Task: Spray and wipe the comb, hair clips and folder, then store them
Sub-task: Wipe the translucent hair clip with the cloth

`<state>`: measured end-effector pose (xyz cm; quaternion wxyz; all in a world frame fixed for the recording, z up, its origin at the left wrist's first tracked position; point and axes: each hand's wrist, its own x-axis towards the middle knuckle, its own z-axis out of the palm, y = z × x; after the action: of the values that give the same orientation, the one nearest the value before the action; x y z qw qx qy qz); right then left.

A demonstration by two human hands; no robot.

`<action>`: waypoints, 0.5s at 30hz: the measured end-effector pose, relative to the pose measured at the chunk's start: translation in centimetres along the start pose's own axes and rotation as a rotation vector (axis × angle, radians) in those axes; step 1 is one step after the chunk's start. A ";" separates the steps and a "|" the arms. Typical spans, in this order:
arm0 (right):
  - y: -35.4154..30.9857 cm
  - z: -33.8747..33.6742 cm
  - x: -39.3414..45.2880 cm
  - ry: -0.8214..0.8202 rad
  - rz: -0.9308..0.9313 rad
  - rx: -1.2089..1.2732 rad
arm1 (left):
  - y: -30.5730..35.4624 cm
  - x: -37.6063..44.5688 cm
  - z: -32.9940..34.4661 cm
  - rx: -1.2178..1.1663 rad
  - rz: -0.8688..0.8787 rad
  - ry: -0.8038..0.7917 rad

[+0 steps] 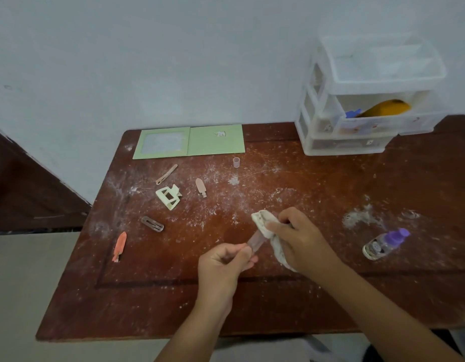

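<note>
My left hand (226, 259) pinches one end of a pinkish hair clip (256, 241) above the middle of the table. My right hand (299, 239) grips a white cloth (265, 223) wrapped round the clip's far end. Other clips lie on the left: an orange clip (120, 246), a brown snap clip (152, 223), a pale green claw clip (169, 196), a tan flat clip (200, 187) and a thin tan clip (166, 174). A green folder (215, 139) lies open at the back. A spray bottle with a purple top (385, 244) lies on its side at the right.
White dust covers the brown table (278, 296). A small clear cap (236, 162) stands near the folder. A white plastic drawer unit (369, 100) at the back right has its middle drawer open, with an orange thing and a blue thing inside. A wall is behind.
</note>
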<state>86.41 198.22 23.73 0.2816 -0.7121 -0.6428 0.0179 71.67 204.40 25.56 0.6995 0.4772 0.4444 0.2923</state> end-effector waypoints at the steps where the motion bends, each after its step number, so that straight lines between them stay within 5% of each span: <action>1: -0.1 -0.4 0.4 0.070 0.050 0.047 | 0.0 0.1 0.0 0.031 -0.004 0.001; 8: -1.9 -1.0 0.3 -0.056 -0.239 -0.013 | -0.2 0.6 -0.7 0.213 0.132 -0.062; 15: -0.8 -0.7 0.4 0.021 -0.191 -0.019 | 0.0 0.3 -0.7 0.047 0.097 -0.023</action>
<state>86.00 198.32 24.82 0.2822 -0.6505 -0.7048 -0.0225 71.20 204.93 25.39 0.6784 0.5176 0.4194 0.3097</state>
